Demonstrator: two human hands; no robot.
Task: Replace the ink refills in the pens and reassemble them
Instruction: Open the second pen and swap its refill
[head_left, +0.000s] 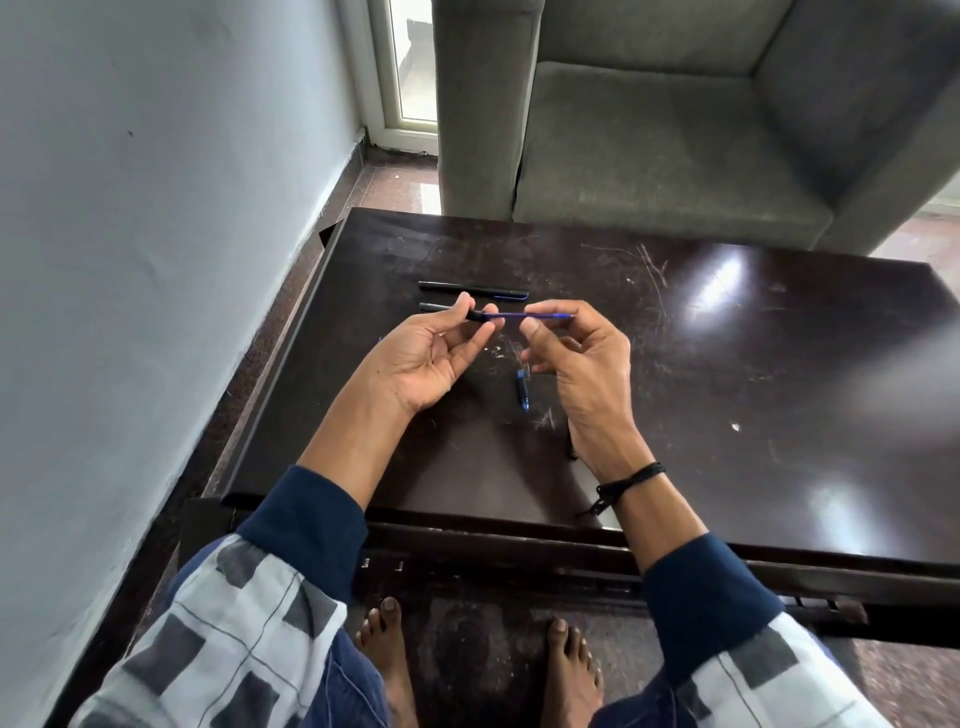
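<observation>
Scratched dark table lies under your hands, and above its middle you hold a black pen barrel level, with a blue refill sticking out of its 3 o'clock end. Your left hand pinches the barrel between thumb and fingertips; your right hand pinches the refill, its other fingers loosely curled. At 12 o'clock of the barrel a second pen lies flat. At 6 o'clock of the refill rests a small blue pen piece. Beyond the table stands a grey armchair

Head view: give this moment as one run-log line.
left hand: holds black barrel; right hand: pinches blue refill, partly inserted; table: second pen, blue piece
</observation>
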